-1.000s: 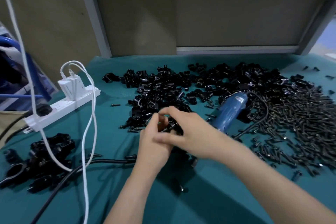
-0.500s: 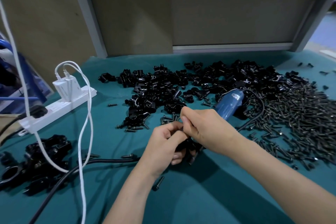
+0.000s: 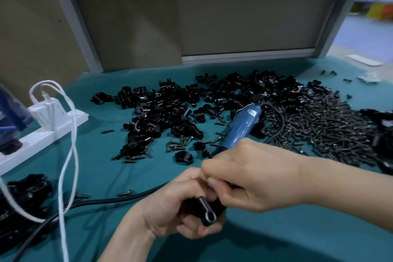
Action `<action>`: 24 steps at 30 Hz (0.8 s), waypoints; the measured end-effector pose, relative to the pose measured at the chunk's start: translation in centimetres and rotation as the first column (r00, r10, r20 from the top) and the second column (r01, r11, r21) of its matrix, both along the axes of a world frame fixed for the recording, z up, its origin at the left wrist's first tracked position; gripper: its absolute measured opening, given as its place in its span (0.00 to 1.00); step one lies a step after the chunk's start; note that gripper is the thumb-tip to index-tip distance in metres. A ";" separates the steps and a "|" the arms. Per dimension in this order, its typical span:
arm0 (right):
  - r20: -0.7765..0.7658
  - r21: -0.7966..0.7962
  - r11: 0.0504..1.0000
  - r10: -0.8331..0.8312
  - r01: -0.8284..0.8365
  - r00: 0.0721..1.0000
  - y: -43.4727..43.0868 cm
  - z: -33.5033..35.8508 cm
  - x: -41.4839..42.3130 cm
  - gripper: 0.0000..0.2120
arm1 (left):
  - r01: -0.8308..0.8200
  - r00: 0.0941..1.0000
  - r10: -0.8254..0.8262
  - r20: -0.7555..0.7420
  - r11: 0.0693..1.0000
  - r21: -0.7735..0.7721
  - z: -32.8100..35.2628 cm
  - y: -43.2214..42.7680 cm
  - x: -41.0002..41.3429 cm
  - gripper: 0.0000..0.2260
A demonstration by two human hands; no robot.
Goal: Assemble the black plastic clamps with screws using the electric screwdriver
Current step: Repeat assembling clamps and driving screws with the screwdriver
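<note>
My left hand (image 3: 170, 204) grips a black plastic clamp (image 3: 209, 211) low in the middle of the view, its ring end pointing toward me. My right hand (image 3: 251, 178) comes in from the right with its fingers curled over the top of the same clamp; its fingertips pinch at the part, and whether they hold a screw is hidden. The blue electric screwdriver (image 3: 242, 126) lies on the green mat just behind my right hand, untouched. A heap of loose black clamp pieces (image 3: 180, 102) spreads across the middle, and a heap of dark screws (image 3: 323, 130) lies to the right.
A white power strip (image 3: 44, 132) with a charger and white cables sits at left. A black cable (image 3: 102, 201) runs across the mat below it. Assembled black clamps (image 3: 23, 198) are heaped at the left edge. A few stray screws (image 3: 178, 144) lie before the clamp heap.
Both hands have drawn closer to me with the clamp, away from the heap. The clamp's ring end now shows below my fingers. The view shifted left and closer.
</note>
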State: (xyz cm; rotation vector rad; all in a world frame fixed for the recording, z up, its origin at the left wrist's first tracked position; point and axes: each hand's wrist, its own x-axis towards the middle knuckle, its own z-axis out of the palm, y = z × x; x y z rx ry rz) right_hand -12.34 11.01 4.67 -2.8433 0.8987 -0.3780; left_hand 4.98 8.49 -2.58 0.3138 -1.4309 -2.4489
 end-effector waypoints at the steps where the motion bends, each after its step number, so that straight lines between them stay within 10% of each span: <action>1: 0.003 -0.016 1.000 0.005 -0.005 1.000 0.7 0.1 -0.4 0.10 | 0.065 0.998 -0.065 -0.016 0.998 -0.002 0.2 -0.1 -0.2 0.05; 4: 0.023 -0.100 0.991 -0.088 0.090 0.996 1.8 -0.4 -2.2 0.07 | 0.160 0.987 -0.158 -0.023 0.983 0.094 0.2 -0.4 -1.2 0.09; 7: 0.160 0.062 0.924 -0.382 0.377 0.910 2.1 -2.1 -4.7 0.07 | -0.092 0.990 0.069 0.123 0.977 0.191 0.4 0.1 -4.3 0.08; 12: 0.355 0.471 0.579 -0.815 0.666 0.458 3.5 -4.4 -9.0 0.12 | -0.505 0.746 0.656 0.120 0.673 -0.540 -0.6 2.1 -12.8 0.02; 16: 0.417 0.669 0.510 -0.860 0.541 0.295 5.1 -5.5 -12.1 0.10 | -0.547 0.700 0.713 -0.041 0.498 -0.673 -1.1 4.1 -17.9 0.15; 21: 0.597 0.636 0.441 -0.801 0.633 -0.042 5.7 -5.2 -19.8 0.12 | -0.431 0.824 0.565 -0.047 0.571 -0.699 -1.7 6.0 -20.3 0.29; 24: 0.665 0.267 0.047 -0.732 0.963 -0.149 4.8 -4.3 -27.7 0.17 | -0.412 0.800 0.600 0.001 0.550 -0.726 -2.7 6.1 -19.6 0.31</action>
